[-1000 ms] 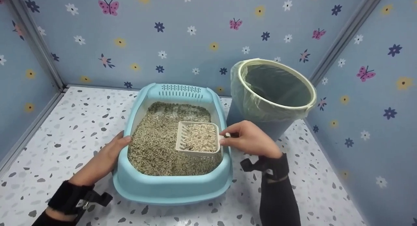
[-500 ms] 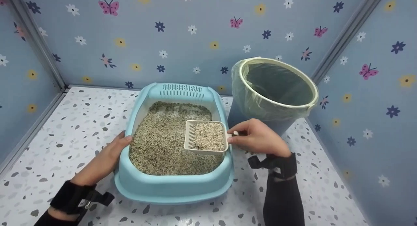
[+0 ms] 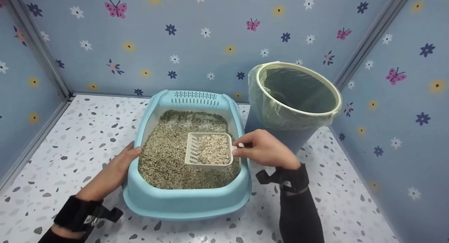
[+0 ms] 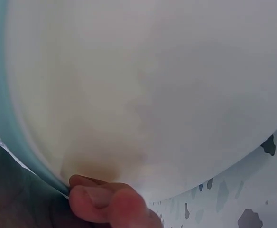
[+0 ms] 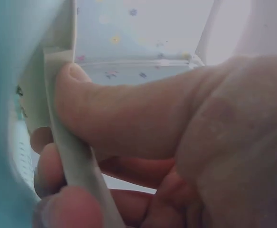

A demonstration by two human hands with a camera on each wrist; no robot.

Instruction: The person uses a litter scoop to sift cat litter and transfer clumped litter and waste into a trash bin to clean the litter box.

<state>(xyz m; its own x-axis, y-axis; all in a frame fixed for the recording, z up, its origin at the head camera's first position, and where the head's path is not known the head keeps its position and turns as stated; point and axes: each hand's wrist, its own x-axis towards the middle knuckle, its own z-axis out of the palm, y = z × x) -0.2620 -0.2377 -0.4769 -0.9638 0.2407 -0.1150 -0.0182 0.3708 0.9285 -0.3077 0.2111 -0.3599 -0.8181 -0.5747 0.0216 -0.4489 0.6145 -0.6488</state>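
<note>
My right hand [image 3: 265, 148] pinches the handle of a cream litter scoop [image 3: 191, 151], held level over the right half of a light-blue litter box [image 3: 186, 202]. Pale pellets [image 3: 213, 149] heap up in the scoop against its slotted end. In the right wrist view the thumb lies along the scoop's handle [image 5: 74, 154], with fingers curled on its other side. My left hand [image 3: 110, 171] grips the box's left rim, thumb on top. Its fingers [image 4: 98, 204] bend under the rim against the outer wall in the left wrist view. Brownish-green litter [image 3: 166, 166] covers most of the box floor, thinner at the back.
A blue bin [image 3: 284, 137] lined with a thin translucent bag [image 3: 272, 113] stands just right of the box. Patterned wall panels [image 3: 196, 43] close in the back and both sides. Box and bin stand on a speckled white surface [image 3: 91, 130].
The scoop and my right hand first shifted right, toward the box's right rim, then came back left over the litter. My left hand has kept its place on the rim.
</note>
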